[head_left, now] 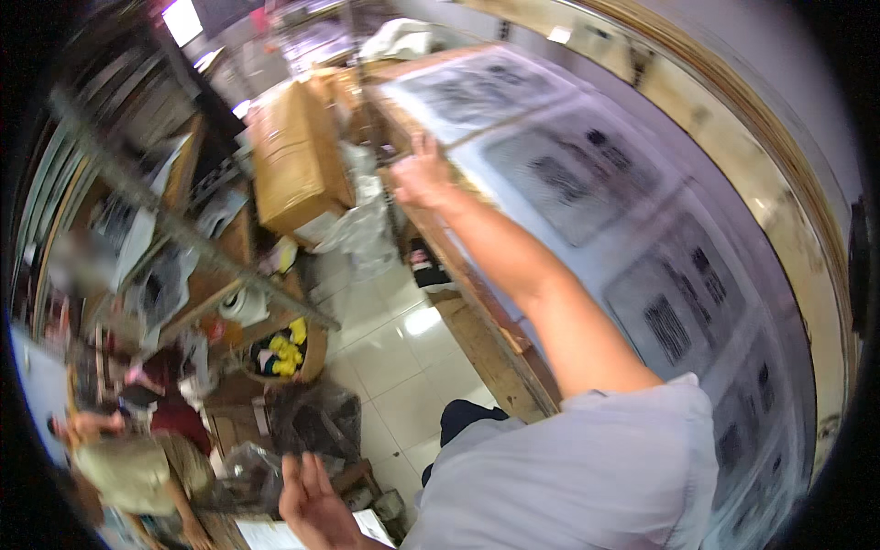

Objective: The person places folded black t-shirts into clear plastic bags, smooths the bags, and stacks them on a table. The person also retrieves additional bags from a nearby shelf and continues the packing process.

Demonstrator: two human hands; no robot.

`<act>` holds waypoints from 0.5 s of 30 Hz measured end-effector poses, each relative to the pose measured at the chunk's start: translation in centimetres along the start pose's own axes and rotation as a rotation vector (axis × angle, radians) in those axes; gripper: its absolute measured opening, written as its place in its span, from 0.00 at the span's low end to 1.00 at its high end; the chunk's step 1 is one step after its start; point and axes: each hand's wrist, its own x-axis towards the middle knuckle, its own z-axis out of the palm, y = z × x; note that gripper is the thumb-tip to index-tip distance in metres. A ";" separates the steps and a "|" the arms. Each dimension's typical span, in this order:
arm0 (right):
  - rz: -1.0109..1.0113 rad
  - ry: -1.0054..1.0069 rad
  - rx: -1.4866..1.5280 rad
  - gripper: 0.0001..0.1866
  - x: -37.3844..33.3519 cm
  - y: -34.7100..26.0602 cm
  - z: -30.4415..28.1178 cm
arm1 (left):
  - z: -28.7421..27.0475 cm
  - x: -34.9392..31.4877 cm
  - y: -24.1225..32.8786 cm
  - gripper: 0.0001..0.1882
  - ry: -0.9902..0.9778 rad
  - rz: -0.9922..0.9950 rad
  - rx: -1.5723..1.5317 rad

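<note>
My right arm stretches away over a long table (458, 151) with a wooden edge. At that edge is my right hand (422, 174), slightly blurred, its fingers apart and nothing visible in them. Beside it on the pale table top lie several grey rounded rectangular pieces with dark printed patches; the closest one (573, 179) is just right of my forearm. My left hand (316, 507) is raised low in the view, away from the table, fingers extended and close together, holding nothing that I can see. White sheets of paper (261, 533) lie behind it.
A large taped cardboard box (298, 156) stands left of the table, with clear plastic wrap (367, 220) beside it. Metal shelving (183, 225) and a basket of yellow and black items (312, 356) line the left. Another person (147, 467) is at lower left. Tiled floor (385, 339) runs between.
</note>
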 end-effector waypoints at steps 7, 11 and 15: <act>0.105 0.016 0.031 0.21 -0.9 1.1 -0.6 | 3.9 -2.3 6.4 0.29 -0.713 -0.124 -0.417; 0.140 -0.013 0.010 0.21 -1.0 0.9 -0.9 | 4.5 -1.2 4.9 0.29 -0.815 -0.138 -0.502; 0.132 -0.029 0.038 0.21 -1.0 1.1 -1.1 | 4.8 -0.2 4.1 0.29 -0.883 -0.130 -0.570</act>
